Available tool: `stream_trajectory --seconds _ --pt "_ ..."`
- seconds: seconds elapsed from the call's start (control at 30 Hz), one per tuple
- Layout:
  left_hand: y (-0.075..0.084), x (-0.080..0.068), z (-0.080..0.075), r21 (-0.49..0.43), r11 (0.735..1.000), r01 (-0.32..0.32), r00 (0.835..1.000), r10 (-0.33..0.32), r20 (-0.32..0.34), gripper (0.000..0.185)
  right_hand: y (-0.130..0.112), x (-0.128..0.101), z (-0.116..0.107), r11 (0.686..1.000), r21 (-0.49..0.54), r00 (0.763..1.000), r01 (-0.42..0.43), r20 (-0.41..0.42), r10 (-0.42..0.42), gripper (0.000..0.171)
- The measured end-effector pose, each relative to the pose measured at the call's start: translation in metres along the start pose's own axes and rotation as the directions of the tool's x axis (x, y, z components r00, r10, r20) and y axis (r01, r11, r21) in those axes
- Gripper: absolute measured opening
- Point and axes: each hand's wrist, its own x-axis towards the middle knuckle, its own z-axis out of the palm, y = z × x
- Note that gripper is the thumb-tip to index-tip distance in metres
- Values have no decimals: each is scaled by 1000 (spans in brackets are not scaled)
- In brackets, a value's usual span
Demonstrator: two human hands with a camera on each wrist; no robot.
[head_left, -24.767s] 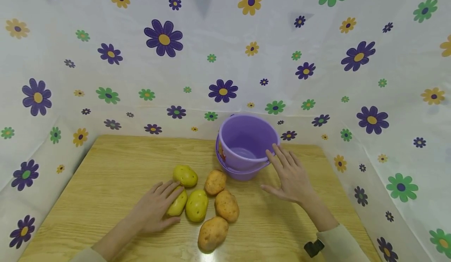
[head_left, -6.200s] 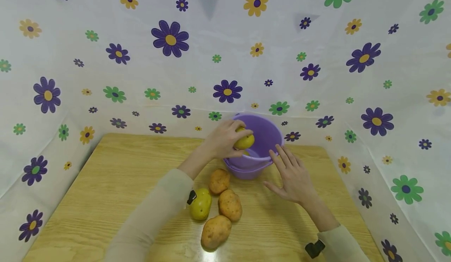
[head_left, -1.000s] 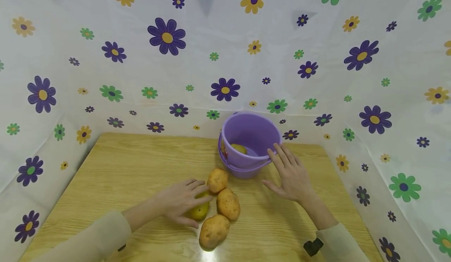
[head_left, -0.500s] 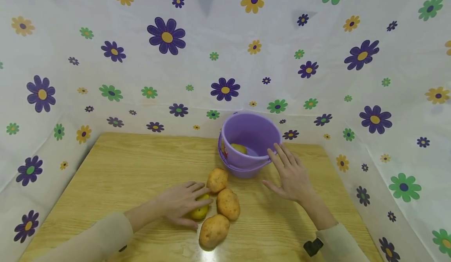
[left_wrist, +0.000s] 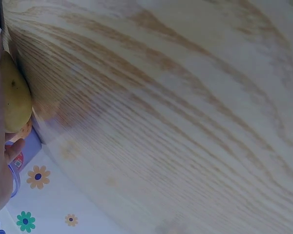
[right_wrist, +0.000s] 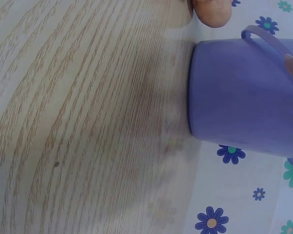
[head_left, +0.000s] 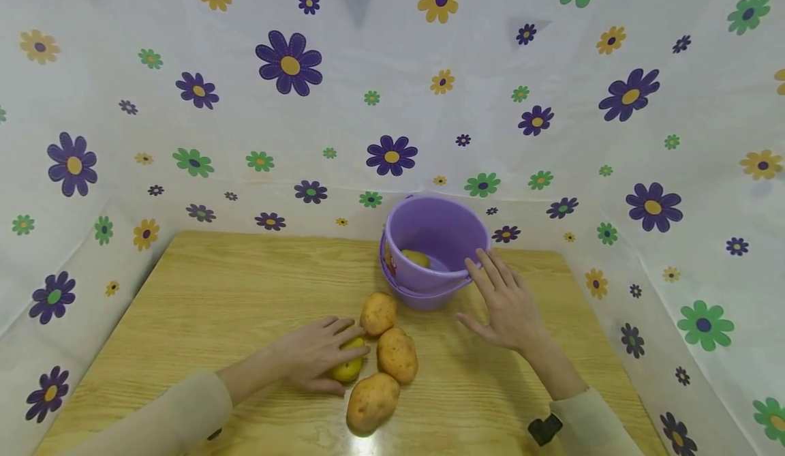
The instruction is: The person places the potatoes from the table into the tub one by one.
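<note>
My left hand (head_left: 314,354) lies over a yellow-green potato (head_left: 348,369), its fingers across the top and its thumb along the near side. In the left wrist view this potato (left_wrist: 15,97) shows between thumb and fingers. Three brown potatoes, a far one (head_left: 378,313), a middle one (head_left: 397,356) and a near one (head_left: 373,403), lie to its right. The purple bucket (head_left: 429,283) stands upright at the back, with yellow-green showing inside (head_left: 416,259). My right hand (head_left: 510,309) is spread, straight fingertips touching the bucket's right front rim.
The bucket's handle (head_left: 401,291) hangs down around its front. A wooden table (head_left: 245,285) bears everything. A white flower-patterned sheet (head_left: 343,122) rises directly behind the bucket and along both sides. A dark strap (head_left: 545,430) sits at the right sleeve.
Since the first frame, two yellow-green potatoes have left the table; one was seen carried into the bucket by my left hand. Over the last second, both hands have stayed almost still.
</note>
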Motion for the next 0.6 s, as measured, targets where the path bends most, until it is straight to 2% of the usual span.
stream_trajectory --seconds 0.27,0.6 --pt "0 1 1 -5 1000 13 1000 -13 -27 79 0 -1 1 1000 6 1000 6 -16 -6 99" --pt "2 6 0 -44 998 49 999 -50 -22 73 1 0 0 1000 0 1000 4 -5 -4 99"
